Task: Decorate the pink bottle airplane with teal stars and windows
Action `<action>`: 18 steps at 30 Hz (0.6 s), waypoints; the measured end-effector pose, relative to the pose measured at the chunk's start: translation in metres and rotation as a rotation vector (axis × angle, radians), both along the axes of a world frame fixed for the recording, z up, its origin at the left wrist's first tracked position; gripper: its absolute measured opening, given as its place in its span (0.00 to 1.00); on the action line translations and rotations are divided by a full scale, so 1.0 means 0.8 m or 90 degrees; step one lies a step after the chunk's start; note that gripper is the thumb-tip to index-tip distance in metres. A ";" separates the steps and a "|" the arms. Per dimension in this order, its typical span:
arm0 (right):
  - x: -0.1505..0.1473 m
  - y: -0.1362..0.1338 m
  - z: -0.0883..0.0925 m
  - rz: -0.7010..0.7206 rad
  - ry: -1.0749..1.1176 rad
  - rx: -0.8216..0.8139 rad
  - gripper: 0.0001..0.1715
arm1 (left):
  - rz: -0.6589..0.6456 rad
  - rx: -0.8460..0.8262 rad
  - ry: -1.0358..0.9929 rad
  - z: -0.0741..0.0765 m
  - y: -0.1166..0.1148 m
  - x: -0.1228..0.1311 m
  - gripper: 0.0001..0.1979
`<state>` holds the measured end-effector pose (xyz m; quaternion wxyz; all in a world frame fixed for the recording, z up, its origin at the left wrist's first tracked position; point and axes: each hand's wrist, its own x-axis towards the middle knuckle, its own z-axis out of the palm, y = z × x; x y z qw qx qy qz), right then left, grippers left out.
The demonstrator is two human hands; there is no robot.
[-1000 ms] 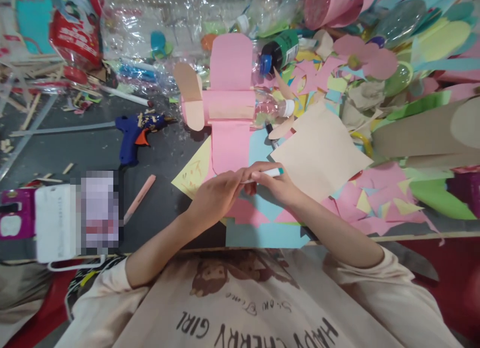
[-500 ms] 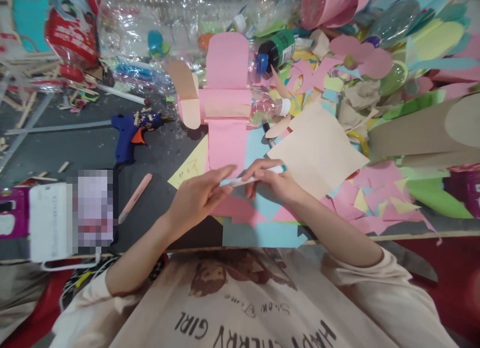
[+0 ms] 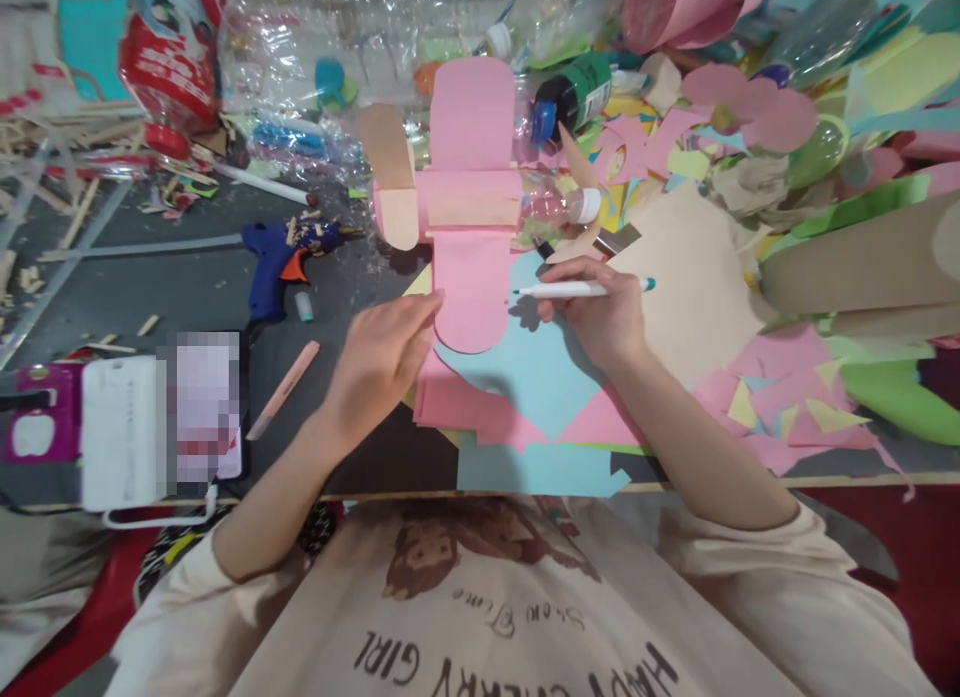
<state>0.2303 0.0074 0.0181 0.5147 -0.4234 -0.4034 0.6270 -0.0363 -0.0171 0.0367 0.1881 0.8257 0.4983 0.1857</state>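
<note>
My right hand (image 3: 604, 312) grips a white marker (image 3: 570, 290) in a writing hold. Its bare teal tip points left, just off the edge of the lower pink paper wing. That wing belongs to a plane-shaped model (image 3: 472, 199): a clear bottle wrapped in pink paper, with rounded pink wings and a beige strip across its left end. My left hand (image 3: 390, 362) lies with fingers stretched out, their tips at the lower wing's left edge. Under the wing lie blue paper (image 3: 551, 377) and pink sheets (image 3: 450, 397). A small marker cap (image 3: 303, 306) rests on the table by the glue gun.
A blue glue gun (image 3: 270, 262) and a pink pen-like stick (image 3: 283, 389) lie left. Nearer are a white box-like device (image 3: 124, 432) and a blurred phone (image 3: 206, 407). Right is a beige sheet (image 3: 682, 277) among paper scraps. Plastic bottles (image 3: 169, 77) crowd the back.
The marker has left my left hand and moved up and right in my right hand, its tip now bare. A cap now lies near the glue gun. My left hand has moved to the wing.
</note>
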 end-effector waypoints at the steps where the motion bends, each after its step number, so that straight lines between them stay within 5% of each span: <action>1: 0.005 0.003 -0.003 0.000 -0.012 0.011 0.21 | 0.014 -0.030 -0.029 -0.003 0.001 0.011 0.22; 6: 0.030 0.012 -0.013 0.002 -0.095 0.088 0.22 | 0.093 -0.104 -0.138 -0.018 0.010 0.037 0.19; 11: 0.034 0.008 -0.005 -0.054 -0.116 0.076 0.27 | 0.069 -0.125 -0.131 -0.031 0.005 0.040 0.25; 18: 0.000 -0.016 0.005 0.135 -0.087 0.064 0.35 | -0.034 -0.057 -0.089 -0.040 -0.006 0.035 0.28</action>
